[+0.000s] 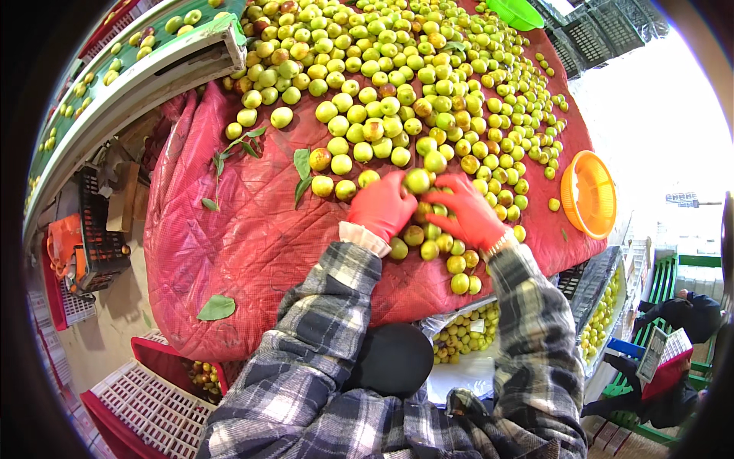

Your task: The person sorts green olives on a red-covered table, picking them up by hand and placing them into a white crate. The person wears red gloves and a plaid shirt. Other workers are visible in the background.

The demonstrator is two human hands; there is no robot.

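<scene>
Both my hands wear red gloves and are among green-yellow jujubes on a red quilted cover (246, 252). My left hand (381, 205) has its fingers curled beside a larger green jujube (417, 181), which lies between the two hands; a firm grip on it cannot be made out. Opposite, my right hand (465, 213) reaches over several jujubes, its fingers bent and a little apart. Fruit partly shows under its fingers. Close to my wrists lie several browner jujubes (429, 250). Beyond the hands spreads a large heap of jujubes (390, 69), some with reddish-brown patches.
An orange plastic basket (590, 195) sits at the cover's right edge, a green one (519, 12) farther back. A conveyor (149, 74) carries fruit at the left. Crates of fruit (467, 333) stand below the near edge. Another person (676, 356) is at the right.
</scene>
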